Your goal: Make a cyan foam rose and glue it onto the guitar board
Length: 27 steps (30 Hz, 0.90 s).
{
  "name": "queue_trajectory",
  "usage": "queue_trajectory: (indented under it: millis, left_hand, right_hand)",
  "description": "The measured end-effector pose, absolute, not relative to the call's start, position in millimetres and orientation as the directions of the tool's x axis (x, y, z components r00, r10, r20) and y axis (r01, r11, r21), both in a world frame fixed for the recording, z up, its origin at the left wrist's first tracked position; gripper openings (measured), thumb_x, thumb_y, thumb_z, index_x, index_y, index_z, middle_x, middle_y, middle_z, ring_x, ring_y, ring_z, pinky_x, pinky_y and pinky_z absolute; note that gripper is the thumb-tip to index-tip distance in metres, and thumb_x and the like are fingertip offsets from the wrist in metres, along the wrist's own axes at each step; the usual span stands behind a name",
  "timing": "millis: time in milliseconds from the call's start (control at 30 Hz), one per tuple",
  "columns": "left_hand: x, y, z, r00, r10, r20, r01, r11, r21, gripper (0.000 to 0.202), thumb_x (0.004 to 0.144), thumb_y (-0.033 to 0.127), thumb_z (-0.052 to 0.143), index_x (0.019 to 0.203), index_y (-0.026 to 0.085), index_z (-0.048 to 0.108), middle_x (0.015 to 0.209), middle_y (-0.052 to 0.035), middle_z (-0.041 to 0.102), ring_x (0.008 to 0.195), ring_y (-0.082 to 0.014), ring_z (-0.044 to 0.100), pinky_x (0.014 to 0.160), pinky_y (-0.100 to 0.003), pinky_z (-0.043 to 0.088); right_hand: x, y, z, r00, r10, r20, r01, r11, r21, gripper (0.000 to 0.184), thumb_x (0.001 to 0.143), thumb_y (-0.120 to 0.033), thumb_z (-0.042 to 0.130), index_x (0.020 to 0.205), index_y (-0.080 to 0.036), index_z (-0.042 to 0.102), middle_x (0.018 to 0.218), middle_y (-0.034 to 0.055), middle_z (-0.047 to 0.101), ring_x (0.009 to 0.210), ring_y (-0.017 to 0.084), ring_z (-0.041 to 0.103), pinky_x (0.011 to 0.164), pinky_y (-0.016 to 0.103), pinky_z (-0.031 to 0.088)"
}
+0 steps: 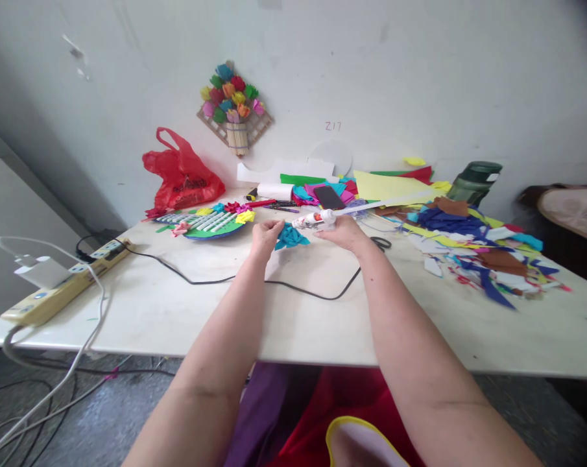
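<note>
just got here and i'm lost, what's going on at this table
A person's left hand holds a blue flower, while the right hand grips a glue gun, its nozzle close to the petals; whether they touch is hard to tell. A green board with colourful flowers lies to the left, and a pile of scraps to the right.

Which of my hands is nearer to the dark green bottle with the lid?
Right. Your right hand, holding the white printed glue gun, is left of the bottle; your left hand, at the bright blue paper flower, is farther left.
</note>
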<state>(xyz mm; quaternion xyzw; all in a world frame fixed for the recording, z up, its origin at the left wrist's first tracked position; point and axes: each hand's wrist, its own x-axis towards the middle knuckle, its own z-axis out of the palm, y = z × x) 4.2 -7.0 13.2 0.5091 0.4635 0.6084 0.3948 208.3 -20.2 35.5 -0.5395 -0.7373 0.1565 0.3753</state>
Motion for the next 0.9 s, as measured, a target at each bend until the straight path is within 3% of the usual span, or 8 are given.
queue_trajectory:
  millis: [167, 533, 900]
  left_hand:
    - [5.2, -7.8, 14.2, -0.175, 0.948, 0.265, -0.002, -0.269, 0.963, 0.024, 0.060, 0.036, 0.068, 0.059, 0.012, 0.067, 0.045, 0.0008, 0.052, 0.044, -0.0092, 0.046, 0.044, -0.021, 0.035]
    - [5.1, -9.0, 15.2, -0.173, 0.954, 0.246, -0.046, -0.257, 0.965, 0.023, 0.060, 0.035, 0.068, 0.057, 0.013, 0.066, 0.046, -0.0001, 0.055, 0.043, -0.0096, 0.047, 0.045, -0.021, 0.037]
    - [2.4, -4.0, 13.0, -0.194, 0.955, 0.222, -0.099, -0.245, 0.965, 0.024, 0.057, 0.034, 0.071, 0.062, 0.011, 0.067, 0.050, -0.0009, 0.058, 0.045, -0.0095, 0.049, 0.050, -0.023, 0.042]
  right_hand:
    - [205.8, -24.0, 39.1, -0.131, 0.909, 0.395, 0.747, 0.353, -0.564, 0.027, 0.064, -0.034, 0.069, 0.087, -0.022, 0.068, 0.090, 0.0057, 0.072, 0.084, 0.024, 0.065, 0.072, 0.031, 0.048]
    - [205.4, -24.9, 39.9, -0.136, 0.903, 0.406, 0.753, 0.361, -0.551, 0.029, 0.064, -0.038, 0.069, 0.088, -0.022, 0.069, 0.090, 0.0061, 0.072, 0.086, 0.026, 0.065, 0.073, 0.033, 0.048]
    - [205.2, -25.6, 40.7, -0.082, 0.908, 0.411, 0.637, 0.365, -0.679, 0.028, 0.061, -0.034, 0.071, 0.085, -0.020, 0.069, 0.086, 0.0046, 0.071, 0.086, 0.025, 0.064, 0.074, 0.033, 0.048]
